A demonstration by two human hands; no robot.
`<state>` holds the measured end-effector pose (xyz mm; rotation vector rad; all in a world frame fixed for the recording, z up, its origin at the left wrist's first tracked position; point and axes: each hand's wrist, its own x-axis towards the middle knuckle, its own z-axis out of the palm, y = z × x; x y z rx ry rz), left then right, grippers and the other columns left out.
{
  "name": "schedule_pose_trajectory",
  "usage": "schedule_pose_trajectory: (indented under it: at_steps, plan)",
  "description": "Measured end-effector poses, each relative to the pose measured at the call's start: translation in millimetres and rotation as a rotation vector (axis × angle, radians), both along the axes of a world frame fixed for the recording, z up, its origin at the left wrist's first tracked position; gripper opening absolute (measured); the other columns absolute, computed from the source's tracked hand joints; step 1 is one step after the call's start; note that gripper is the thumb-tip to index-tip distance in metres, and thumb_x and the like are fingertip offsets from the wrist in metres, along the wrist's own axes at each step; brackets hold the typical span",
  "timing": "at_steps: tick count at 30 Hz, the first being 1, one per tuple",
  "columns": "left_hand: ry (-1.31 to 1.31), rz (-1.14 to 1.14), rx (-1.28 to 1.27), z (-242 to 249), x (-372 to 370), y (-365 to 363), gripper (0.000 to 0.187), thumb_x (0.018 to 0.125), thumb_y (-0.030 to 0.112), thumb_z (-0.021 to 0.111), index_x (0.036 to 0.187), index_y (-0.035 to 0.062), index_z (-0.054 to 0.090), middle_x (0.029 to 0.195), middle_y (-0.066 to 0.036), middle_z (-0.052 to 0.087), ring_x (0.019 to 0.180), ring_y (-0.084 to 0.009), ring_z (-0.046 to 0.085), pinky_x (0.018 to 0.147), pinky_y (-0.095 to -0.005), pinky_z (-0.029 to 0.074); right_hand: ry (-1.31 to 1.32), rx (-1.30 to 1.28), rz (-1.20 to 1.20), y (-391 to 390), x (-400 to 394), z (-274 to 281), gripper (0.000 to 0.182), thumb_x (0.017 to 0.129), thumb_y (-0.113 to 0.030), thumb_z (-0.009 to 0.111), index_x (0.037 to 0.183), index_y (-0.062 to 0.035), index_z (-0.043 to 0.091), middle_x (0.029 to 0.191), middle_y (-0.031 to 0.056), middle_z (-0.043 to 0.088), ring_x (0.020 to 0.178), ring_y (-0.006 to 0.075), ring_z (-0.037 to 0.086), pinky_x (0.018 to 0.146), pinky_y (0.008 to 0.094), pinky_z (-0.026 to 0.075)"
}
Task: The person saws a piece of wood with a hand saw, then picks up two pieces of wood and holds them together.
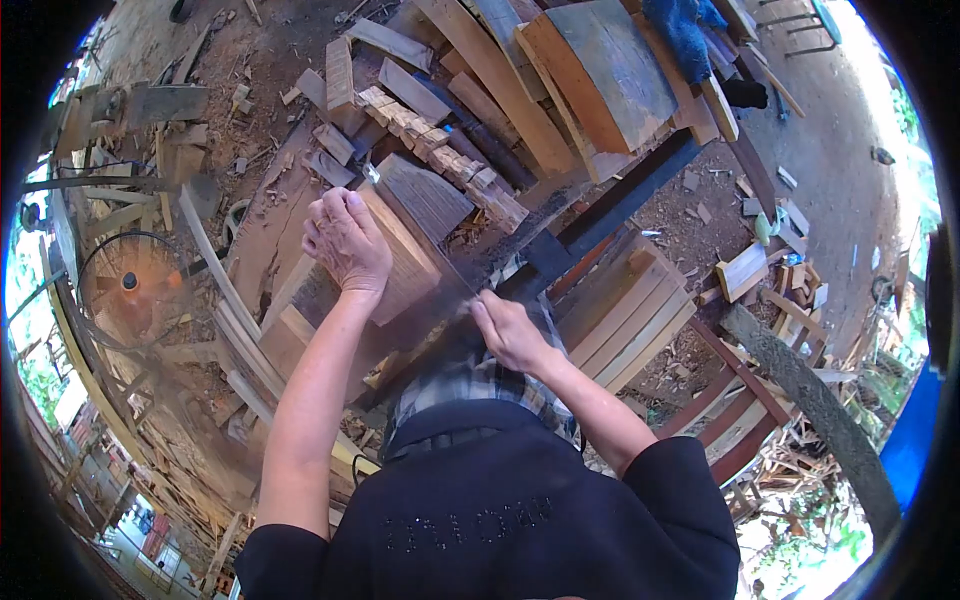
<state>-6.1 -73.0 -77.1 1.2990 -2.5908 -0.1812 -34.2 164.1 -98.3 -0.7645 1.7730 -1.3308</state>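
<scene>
My left hand [346, 240] lies flat on a thick wooden block [412, 262], pressing on its top near the left edge. The block rests on a rough workbench [262, 236] covered in sawdust. My right hand [505, 330] is closed around the handle end of a hand saw [430, 240]. Its thin blade runs diagonally up and left across the block's top face. Whether the blade sits in a cut is hidden by blur.
Stacked planks and a large slab [600, 75] lie beyond the block, with a row of small offcuts [440, 150]. A fan [130, 285] stands at the left. Slatted wooden furniture [630, 315] is on the right, and scrap wood litters the dirt floor.
</scene>
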Motion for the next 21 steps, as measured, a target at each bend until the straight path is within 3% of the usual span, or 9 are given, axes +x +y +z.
schedule_pose_trajectory:
  at_steps: [6, 10, 11, 15, 18, 19, 21]
  plan:
    - [-0.012, -0.006, -0.018, 1, 2, 0, 0.018, 0.101, 0.031, 0.041, 0.102, 0.0164, 0.052, 0.099, -0.007, 0.051, 0.097, -0.0303, 0.05, 0.083, -0.0465, 0.033, -0.049, -0.025, 0.019, -47, -25, 8, 0.022, 0.102, -0.018, 0.043, 0.094, 0.0013, 0.046, 0.074, 0.0276, 0.056, 0.075, 0.0485, 0.057, 0.064, 0.0526, 0.044]
    - [-0.027, 0.007, -0.024, 1, 1, 1, 0.019, 0.101, 0.032, 0.041, 0.102, 0.0159, 0.052, 0.099, -0.007, 0.051, 0.098, -0.0302, 0.05, 0.084, -0.0465, 0.033, -0.055, 0.032, 0.068, 2, -7, 7, 0.023, 0.103, -0.021, 0.043, 0.096, 0.0011, 0.047, 0.073, 0.0267, 0.056, 0.075, 0.0478, 0.058, 0.064, 0.0521, 0.044]
    - [-0.034, 0.009, -0.015, 2, 2, 3, 0.019, 0.101, 0.032, 0.041, 0.102, 0.0159, 0.052, 0.099, -0.007, 0.051, 0.098, -0.0302, 0.05, 0.084, -0.0465, 0.033, -0.092, 0.023, 0.053, -1, -5, 1, 0.021, 0.102, -0.018, 0.043, 0.095, 0.0, 0.051, 0.08, 0.026, 0.058, 0.08, 0.0468, 0.059, 0.067, 0.0499, 0.046]
    - [-0.019, 0.006, -0.005, 4, 0, 3, 0.019, 0.101, 0.031, 0.041, 0.102, 0.0156, 0.052, 0.099, -0.007, 0.052, 0.098, -0.0301, 0.05, 0.084, -0.0464, 0.033, -0.016, 0.029, 0.035, -58, -27, -8, 0.022, 0.101, -0.019, 0.044, 0.091, 0.0009, 0.046, 0.075, 0.0276, 0.056, 0.075, 0.0493, 0.057, 0.064, 0.053, 0.044]
    - [-0.026, 0.008, -0.022, 0, 1, 0, 0.019, 0.101, 0.031, 0.041, 0.102, 0.0155, 0.052, 0.099, -0.007, 0.052, 0.098, -0.0301, 0.05, 0.085, -0.0464, 0.033, 0.003, -0.005, 0.05, -24, -13, 2, 0.023, 0.102, -0.02, 0.043, 0.091, 0.0007, 0.046, 0.075, 0.028, 0.056, 0.075, 0.0496, 0.056, 0.064, 0.0531, 0.043]
    - [-0.036, 0.013, -0.027, -2, 2, 0, 0.019, 0.101, 0.031, 0.041, 0.102, 0.0155, 0.052, 0.099, -0.007, 0.052, 0.098, -0.0301, 0.05, 0.085, -0.0464, 0.033, -0.156, 0.028, 0.042, -4, -9, 9, 0.024, 0.103, -0.02, 0.043, 0.091, 0.0007, 0.046, 0.074, 0.0282, 0.055, 0.075, 0.0499, 0.056, 0.063, 0.0534, 0.042]
    - [-0.033, 0.012, -0.015, 0, 0, 0, 0.019, 0.101, 0.031, 0.041, 0.102, 0.0155, 0.052, 0.099, -0.007, 0.052, 0.098, -0.0302, 0.05, 0.085, -0.0464, 0.033, -0.148, 0.011, 0.009, 1, -3, 8, 0.024, 0.103, -0.02, 0.042, 0.091, 0.0006, 0.046, 0.073, 0.0283, 0.055, 0.075, 0.0501, 0.056, 0.063, 0.0537, 0.042]
